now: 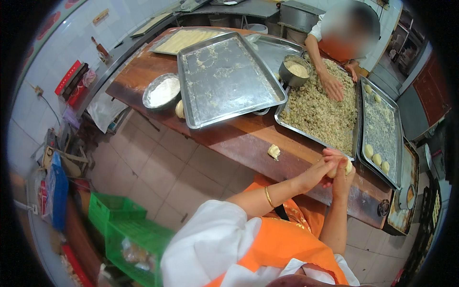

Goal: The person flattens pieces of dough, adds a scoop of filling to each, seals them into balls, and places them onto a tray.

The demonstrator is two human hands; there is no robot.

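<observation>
Close together over the table's near edge, my left hand point(324, 168) and my right hand point(341, 175) are closed around a pale dough piece point(348, 167). Most of the dough is hidden by my fingers. Just beyond them lies a large metal tray of crumbly brownish-green filling point(318, 112). A small lump of dough point(274, 152) rests on the wooden table point(248, 138), to the left of my hands. On the right, a floured tray point(381, 124) holds several smooth, pale dough pieces along its left side and near end.
Across the table a co-worker's hand point(332, 87) presses on the filling. A metal pot of crumbs point(296, 70) stands beside that tray. Further left are a tilted, nearly bare tray point(224, 81) and a bowl of flour point(163, 91). Green crates point(126, 234) sit on the floor at lower left.
</observation>
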